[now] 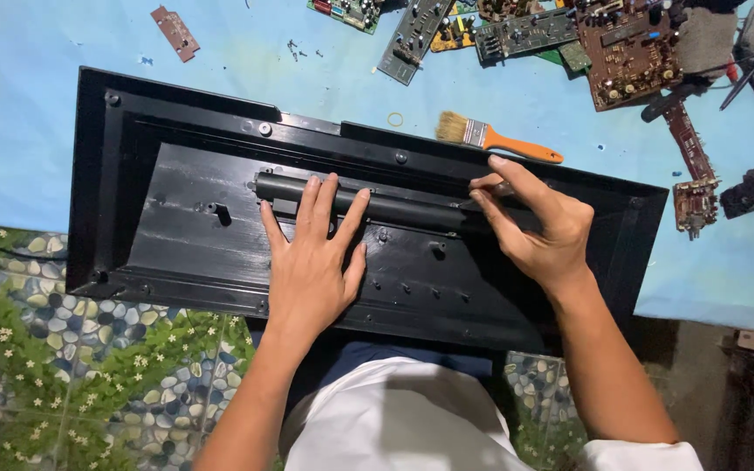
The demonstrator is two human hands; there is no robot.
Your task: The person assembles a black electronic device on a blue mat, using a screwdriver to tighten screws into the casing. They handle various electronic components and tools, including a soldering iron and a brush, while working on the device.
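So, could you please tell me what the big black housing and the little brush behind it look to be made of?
Black housing: probably moulded plastic, semi-gloss; it shows soft reflections, moulded ribs and screw bosses. Brush: pale bristles, a shiny metal-looking band, and a smooth orange handle, either plastic or painted wood.

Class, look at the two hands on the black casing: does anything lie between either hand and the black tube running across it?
Nothing visible does. The left hand rests flat with fingers on the black tube; the right hand pinches at its right end on the black casing.
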